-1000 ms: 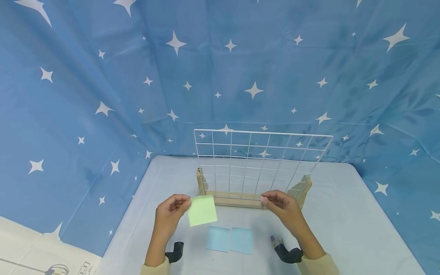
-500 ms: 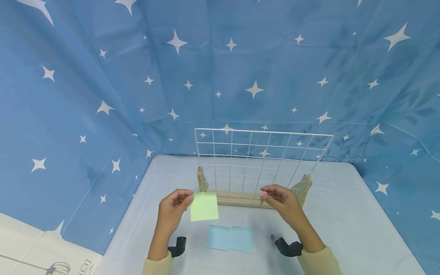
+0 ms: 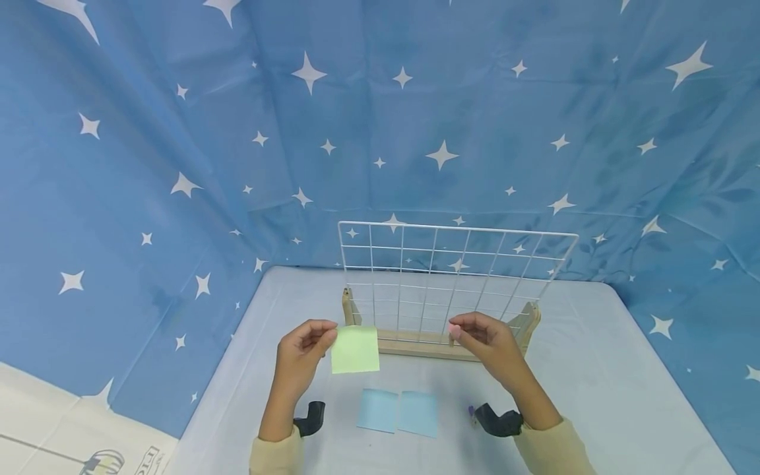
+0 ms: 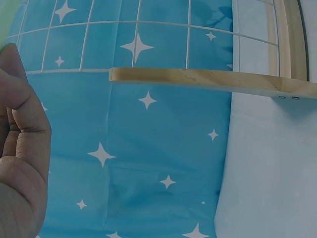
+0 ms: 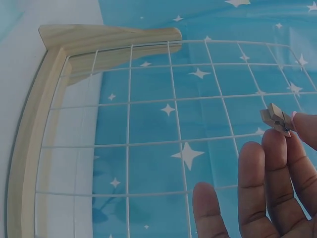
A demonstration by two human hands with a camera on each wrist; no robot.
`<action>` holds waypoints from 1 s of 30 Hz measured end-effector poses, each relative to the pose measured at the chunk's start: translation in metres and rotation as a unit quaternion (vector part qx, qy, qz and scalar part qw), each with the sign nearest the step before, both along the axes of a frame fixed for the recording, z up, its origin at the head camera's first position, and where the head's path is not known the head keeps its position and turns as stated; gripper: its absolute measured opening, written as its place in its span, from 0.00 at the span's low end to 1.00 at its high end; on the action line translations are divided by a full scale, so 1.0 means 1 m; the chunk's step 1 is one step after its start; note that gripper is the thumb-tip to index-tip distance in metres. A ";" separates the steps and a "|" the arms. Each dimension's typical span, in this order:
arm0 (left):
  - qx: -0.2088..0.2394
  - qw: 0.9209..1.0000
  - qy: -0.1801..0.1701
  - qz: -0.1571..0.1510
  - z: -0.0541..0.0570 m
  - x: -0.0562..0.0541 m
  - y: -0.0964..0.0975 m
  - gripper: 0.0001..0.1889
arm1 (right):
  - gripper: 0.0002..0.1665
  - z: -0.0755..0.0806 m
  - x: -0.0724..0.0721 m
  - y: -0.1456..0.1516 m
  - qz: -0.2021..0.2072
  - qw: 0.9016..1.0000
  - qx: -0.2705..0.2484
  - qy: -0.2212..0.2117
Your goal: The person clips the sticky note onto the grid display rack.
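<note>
My left hand (image 3: 303,353) pinches a square yellow-green sticky note (image 3: 355,350) by its upper left corner. The note hangs upright in front of the left end of the wire grid; in the left wrist view just a sliver shows at the top left. Between thumb and fingertips, my right hand (image 3: 489,343) holds a small wooden clothespin (image 5: 276,119) with a touch of pink at the thumb. Its jaws point away from the palm, toward the white wire grid (image 3: 436,227). That grid leans back in a wooden stand (image 3: 415,345).
Two light blue sticky notes, a left one (image 3: 378,410) and a right one (image 3: 418,413), lie side by side on the white table (image 3: 297,297). Close to the right wrist's black mount (image 3: 497,422) lies a small purple thing (image 3: 472,410). A starry blue curtain (image 3: 368,119) hangs behind.
My left hand has risen and shifted a little right with the yellow-green note, which now hangs straighter. The right hand has also moved slightly up, still pinching the clothespin.
</note>
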State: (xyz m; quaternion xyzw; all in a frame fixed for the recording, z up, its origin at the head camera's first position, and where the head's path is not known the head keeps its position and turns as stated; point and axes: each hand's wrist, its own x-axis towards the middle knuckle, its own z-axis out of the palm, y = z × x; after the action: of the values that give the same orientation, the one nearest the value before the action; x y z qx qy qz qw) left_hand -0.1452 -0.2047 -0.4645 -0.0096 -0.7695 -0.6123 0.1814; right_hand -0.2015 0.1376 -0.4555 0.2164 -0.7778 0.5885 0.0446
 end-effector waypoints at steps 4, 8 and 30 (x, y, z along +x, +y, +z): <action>0.003 1.000 0.007 -0.007 0.002 -0.003 0.002 0.07 | 0.09 0.003 -0.001 0.000 -0.002 1.000 0.002 -0.001; 0.012 1.000 0.010 -0.012 0.004 -0.007 0.005 0.06 | 0.10 0.006 -0.001 0.000 -0.004 1.000 0.004 -0.003; 0.012 0.998 0.021 -0.050 0.013 -0.029 0.027 0.07 | 0.08 0.024 -0.010 0.002 0.023 0.999 0.007 0.026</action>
State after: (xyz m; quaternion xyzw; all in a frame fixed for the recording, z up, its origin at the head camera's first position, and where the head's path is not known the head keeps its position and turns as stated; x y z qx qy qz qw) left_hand -0.1740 -0.1775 -0.4517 -0.0587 -0.7565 -0.6295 0.1674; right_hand -0.2111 0.1401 -0.4314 0.2503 -0.7749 0.5783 0.0499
